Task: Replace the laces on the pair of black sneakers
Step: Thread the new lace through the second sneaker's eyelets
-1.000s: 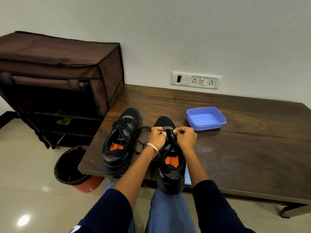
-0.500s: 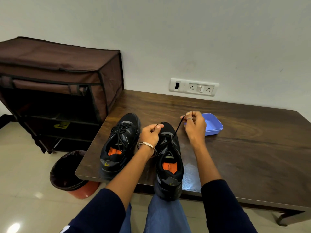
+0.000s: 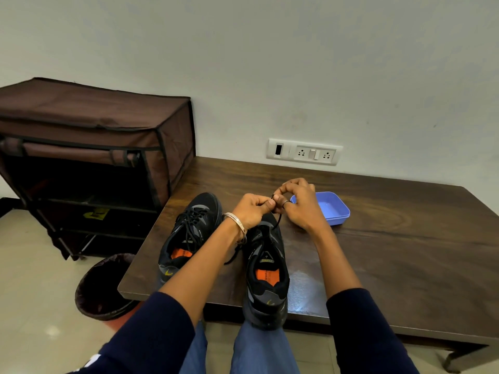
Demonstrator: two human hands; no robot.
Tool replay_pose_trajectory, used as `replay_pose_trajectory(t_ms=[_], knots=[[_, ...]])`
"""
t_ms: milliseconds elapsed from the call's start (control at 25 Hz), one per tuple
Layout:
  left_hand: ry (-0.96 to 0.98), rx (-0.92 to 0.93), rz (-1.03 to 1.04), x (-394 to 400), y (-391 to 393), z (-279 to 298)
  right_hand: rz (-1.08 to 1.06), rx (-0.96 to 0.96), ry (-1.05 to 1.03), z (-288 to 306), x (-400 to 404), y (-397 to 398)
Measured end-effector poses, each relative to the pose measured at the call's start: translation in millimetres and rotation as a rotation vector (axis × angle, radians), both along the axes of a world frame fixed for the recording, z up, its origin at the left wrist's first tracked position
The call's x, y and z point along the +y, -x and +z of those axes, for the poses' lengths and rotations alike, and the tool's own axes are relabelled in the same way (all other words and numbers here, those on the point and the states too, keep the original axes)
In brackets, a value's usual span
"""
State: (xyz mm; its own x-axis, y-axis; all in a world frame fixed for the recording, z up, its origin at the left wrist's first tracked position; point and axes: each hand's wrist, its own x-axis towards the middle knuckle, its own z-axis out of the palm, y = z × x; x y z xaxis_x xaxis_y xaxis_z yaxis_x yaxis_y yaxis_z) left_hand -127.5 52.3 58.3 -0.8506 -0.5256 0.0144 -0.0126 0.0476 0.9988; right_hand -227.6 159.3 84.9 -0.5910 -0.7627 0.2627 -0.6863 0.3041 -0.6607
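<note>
- Head view: two black sneakers stand on the dark wooden bench, toes pointing away from the person. The right sneaker sits at the near edge with its heel overhanging; it serves as the landmark here.
- The left sneaker stands just beside it on the left, laced up.
- Both hands meet above the toe of the right sneaker. The left hand and the right hand each have their fingers curled in, pinching a thin black lace that runs down from the pinch to the shoe's front eyelets.
- A second length of lace trails out to the left of the right sneaker, under the left wrist.
- A blue tray lies beyond and to the right of the right sneaker, near the right hand.
- Handling, as a judgement: the lace is light, limp and thin, so it will slip and flop; it is best held close to its stiff tip. The sneaker is light and could slide or tip off the edge if pulled hard, so one hand should steady it near the eyelets.
</note>
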Motion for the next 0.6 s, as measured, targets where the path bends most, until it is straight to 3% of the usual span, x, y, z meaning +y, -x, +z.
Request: replay_pose_trajectory(t_ms=[160, 280, 360, 480, 600], knots=[[0.027, 0.000, -0.070, 0, 0, 6, -0.027, -0.035, 0.058, -1, -2, 0], [-0.136, 0.047, -0.021, 2, 3, 15, -0.265, -0.332, 0.161, -18, 0, -4], [-0.354, 0.117, 0.059, -1, 9, 23, -0.303, -0.458, 0.027, -32, 3, -9], [-0.518, 0.152, 0.102, -7, 16, 36, -0.128, -0.710, -0.128, -46, 6, -28], [-0.564, 0.055, 0.070, -6, 19, 51, -0.108, -0.631, -0.218, -102, -14, -18]])
